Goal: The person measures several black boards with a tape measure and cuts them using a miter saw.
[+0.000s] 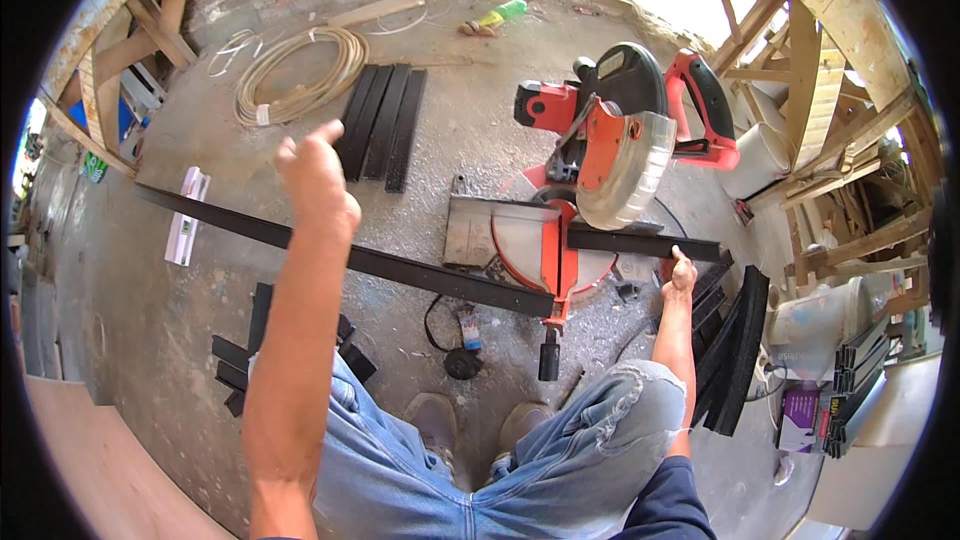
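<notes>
My right hand (680, 274) grips the outer end of a short black metal profile (630, 241), which lies across the right side of the red miter saw's table. The miter saw (620, 155) has its head raised above that piece. My left hand (320, 178) reaches forward with fingers apart and nothing visible in them, above the floor near several black cut profiles (382, 125) laid side by side. A long black profile (420, 278) passes below my left forearm, its right end at the front of the saw's table.
A coiled pale hose (300, 75) and a green bottle (505, 13) lie at the back. A white spirit level (186, 215) is at left, a tape measure (463, 364) near my feet. More black profiles (738, 350) and a white bucket (825, 315) stand right, beside wooden framing (860, 180).
</notes>
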`<act>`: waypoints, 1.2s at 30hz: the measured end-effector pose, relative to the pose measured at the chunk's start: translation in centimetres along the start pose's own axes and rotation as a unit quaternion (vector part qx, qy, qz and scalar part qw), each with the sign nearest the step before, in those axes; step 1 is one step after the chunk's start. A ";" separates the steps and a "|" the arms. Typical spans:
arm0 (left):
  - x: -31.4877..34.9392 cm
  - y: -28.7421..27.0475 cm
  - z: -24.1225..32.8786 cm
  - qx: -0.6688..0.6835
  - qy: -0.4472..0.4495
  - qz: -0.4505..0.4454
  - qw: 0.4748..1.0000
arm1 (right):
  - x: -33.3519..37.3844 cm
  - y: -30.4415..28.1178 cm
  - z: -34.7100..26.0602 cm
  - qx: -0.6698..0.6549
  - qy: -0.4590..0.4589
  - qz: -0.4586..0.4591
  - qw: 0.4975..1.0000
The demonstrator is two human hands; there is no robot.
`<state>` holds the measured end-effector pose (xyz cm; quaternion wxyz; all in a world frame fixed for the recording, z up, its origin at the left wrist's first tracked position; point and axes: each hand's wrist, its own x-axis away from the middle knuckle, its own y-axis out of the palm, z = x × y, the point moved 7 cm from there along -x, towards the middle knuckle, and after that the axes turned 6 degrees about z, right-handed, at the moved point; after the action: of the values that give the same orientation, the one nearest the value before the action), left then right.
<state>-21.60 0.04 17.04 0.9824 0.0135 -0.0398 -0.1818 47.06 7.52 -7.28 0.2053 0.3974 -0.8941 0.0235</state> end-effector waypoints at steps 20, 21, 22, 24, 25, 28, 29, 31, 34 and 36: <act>25.2 8.1 9.0 0.046 0.004 -0.562 0.826 | 29.8 9.2 -19.5 0.482 -0.387 -0.262 0.741; 25.1 8.3 8.6 0.046 0.003 -0.561 0.827 | 29.8 9.8 -18.5 0.543 -0.360 -0.270 0.709; 24.8 8.5 8.6 0.058 0.001 -0.541 0.839 | 30.1 10.3 -18.3 0.561 -0.371 -0.269 0.689; 24.4 8.5 8.6 0.069 0.001 -0.522 0.850 | 30.1 10.9 -17.9 0.540 -0.372 -0.271 0.705; 24.1 8.5 8.6 0.063 -0.007 -0.519 0.853 | 29.9 11.0 -17.7 0.519 -0.371 -0.272 0.721; 23.8 8.4 8.7 0.065 -0.028 -0.517 0.853 | 29.6 10.9 -17.2 0.490 -0.392 -0.261 0.734; 23.7 8.3 8.7 0.076 -0.043 -0.518 0.851 | 29.7 10.9 -17.3 0.481 -0.404 -0.253 0.735; 23.4 8.3 8.8 0.079 -0.047 -0.519 0.850 | 29.8 10.7 -17.4 0.493 -0.400 -0.251 0.731; 23.0 8.3 8.8 0.087 -0.053 -0.521 0.848 | 30.0 10.9 -17.6 0.510 -0.386 -0.241 0.730; 22.9 8.2 8.8 0.092 -0.053 -0.521 0.847 | 29.6 10.9 -17.3 0.514 -0.378 -0.235 0.733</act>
<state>1.87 -0.62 27.79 0.7343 0.1125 -0.0953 -0.6627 27.49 -2.28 21.28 -0.3859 0.6163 -0.6274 0.2787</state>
